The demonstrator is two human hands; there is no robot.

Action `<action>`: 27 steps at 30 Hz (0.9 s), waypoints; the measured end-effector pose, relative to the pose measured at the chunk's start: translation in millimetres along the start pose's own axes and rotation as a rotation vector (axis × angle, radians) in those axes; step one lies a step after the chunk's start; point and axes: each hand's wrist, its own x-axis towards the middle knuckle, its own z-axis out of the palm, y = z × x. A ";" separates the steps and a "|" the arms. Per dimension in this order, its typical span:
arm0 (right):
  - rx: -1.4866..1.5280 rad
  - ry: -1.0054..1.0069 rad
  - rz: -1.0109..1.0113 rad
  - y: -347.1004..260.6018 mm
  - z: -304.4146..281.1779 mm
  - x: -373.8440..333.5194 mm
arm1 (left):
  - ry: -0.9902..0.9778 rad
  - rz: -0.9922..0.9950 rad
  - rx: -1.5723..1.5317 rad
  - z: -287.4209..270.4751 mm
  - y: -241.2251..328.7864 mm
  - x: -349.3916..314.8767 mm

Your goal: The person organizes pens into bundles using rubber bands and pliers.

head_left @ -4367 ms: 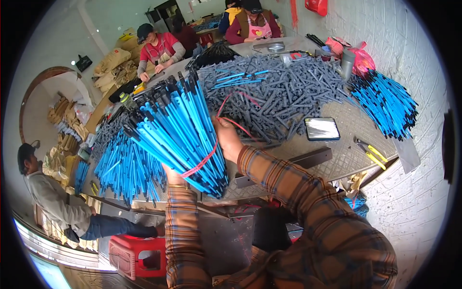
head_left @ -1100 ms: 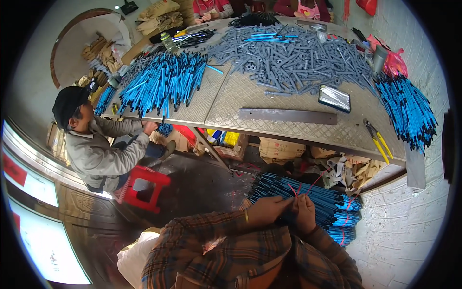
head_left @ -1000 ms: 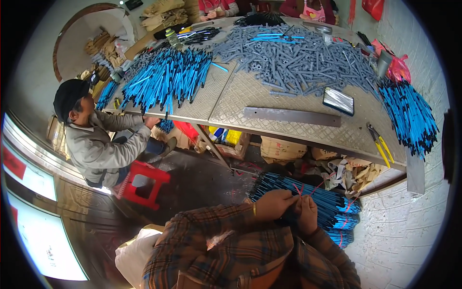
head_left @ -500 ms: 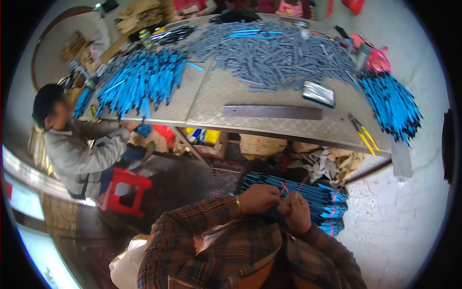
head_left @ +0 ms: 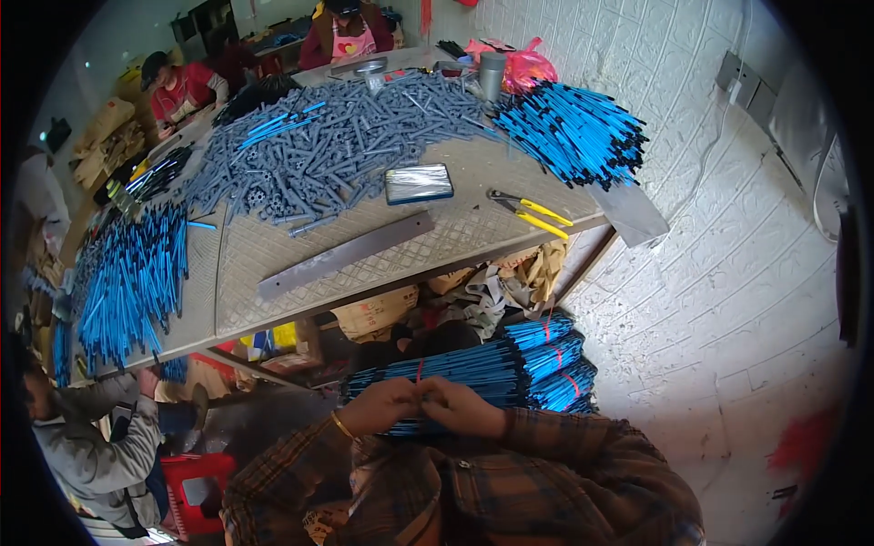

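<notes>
In front of me lies a long bundle of thin blue rods with black ends (head_left: 473, 366). A red string (head_left: 420, 369) crosses over it and runs down to my fingers. My left hand (head_left: 379, 407) and my right hand (head_left: 462, 407) meet at the near side of the bundle. The fingers of both are pinched close together on the string; its ends are hidden between them. Beyond my right hand, several blue rod bundles (head_left: 557, 355) are stacked, with red string around them.
The table ahead carries a heap of grey plastic pieces (head_left: 337, 136), a flat metal bar (head_left: 346, 255), a silver-topped box (head_left: 419, 184), yellow-handled pliers (head_left: 537, 217) and piles of blue rods (head_left: 583, 136). A co-worker (head_left: 100, 446) sits at the left beside a red stool (head_left: 196, 491). Others work at the far side.
My view has swung to the right. My hands have come closer together and lower against the bundle, where before they stood slightly apart, with the red string showing between and above them.
</notes>
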 end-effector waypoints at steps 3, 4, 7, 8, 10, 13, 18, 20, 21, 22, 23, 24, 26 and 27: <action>-0.134 -0.069 0.080 -4.2 -4.2 -2.8 | 0.015 -0.059 -0.210 1.7 -5.1 -1.7; -0.152 -0.101 0.091 -3.1 -5.1 -2.4 | 0.013 -0.100 -0.275 2.1 -5.2 -2.0; -0.191 -0.157 0.109 3.0 -5.5 0.1 | 0.005 -0.177 -0.399 1.0 -3.4 -1.8; -0.168 -0.167 0.064 6.0 -3.6 0.4 | 0.007 -0.206 -0.460 0.3 -1.5 -2.1; -0.122 -0.187 -0.029 10.7 0.1 0.0 | 0.009 -0.265 -0.579 -0.9 1.6 -3.1; -0.101 -0.090 0.044 -0.7 6.2 -9.2 | 0.011 -0.313 -0.646 1.9 3.7 -9.2; -0.075 -0.068 0.085 -9.1 6.6 -14.6 | -0.089 -0.291 -0.664 4.4 8.0 -12.9; -0.067 -0.068 0.050 -1.2 4.5 -12.6 | -0.078 -0.301 -0.660 3.5 12.2 -11.0; -0.062 -0.050 0.022 4.8 5.1 -12.2 | -0.087 -0.302 -0.658 3.3 13.0 -10.7; -0.060 -0.032 0.006 10.9 6.0 -13.2 | -0.100 -0.304 -0.666 3.8 10.2 -9.5; -0.086 -0.006 0.021 11.3 5.1 -13.0 | -0.106 -0.302 -0.658 2.7 7.6 -8.0; -0.106 0.013 0.047 6.1 3.8 -12.7 | -0.113 -0.310 -0.658 2.7 6.9 -9.1; -0.131 -0.071 0.113 -7.7 -10.2 -7.6 | -0.085 -0.212 -0.752 0.4 1.9 -5.2; 0.164 -0.303 0.343 -23.5 -24.7 -8.5 | -0.050 -0.271 -0.746 -0.8 6.4 -2.5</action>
